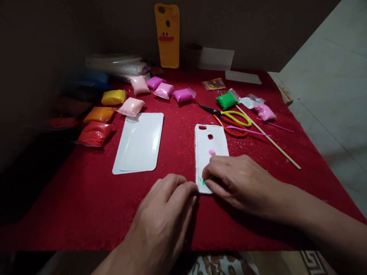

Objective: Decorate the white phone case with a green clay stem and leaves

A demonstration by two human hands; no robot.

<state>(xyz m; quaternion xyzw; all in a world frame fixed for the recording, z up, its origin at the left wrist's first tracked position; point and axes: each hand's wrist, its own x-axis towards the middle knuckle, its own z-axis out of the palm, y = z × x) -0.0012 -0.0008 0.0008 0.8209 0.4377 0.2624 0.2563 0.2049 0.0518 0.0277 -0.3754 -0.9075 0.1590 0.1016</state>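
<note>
A phone case [204, 145] covered in white clay lies on the red cloth, its camera cutouts toward the far end. On its middle sits a small pink clay blob [211, 152], and green clay bits [202, 181] show near its lower left. My right hand [237, 179] rests over the lower part, thumb and fingers pinched together. Some green shows beneath those fingers, mostly hidden. With fingers closed together, my left hand [169, 206] holds the case's lower left corner.
Scissors [233, 120], a wooden stick [269, 137] and a pink plastic tool [249, 131] lie beyond the case. White boards [137, 145] are at left. Several clay packets, including red [95, 133] and green [226, 100], surround them. A yellow case [167, 49] leans behind.
</note>
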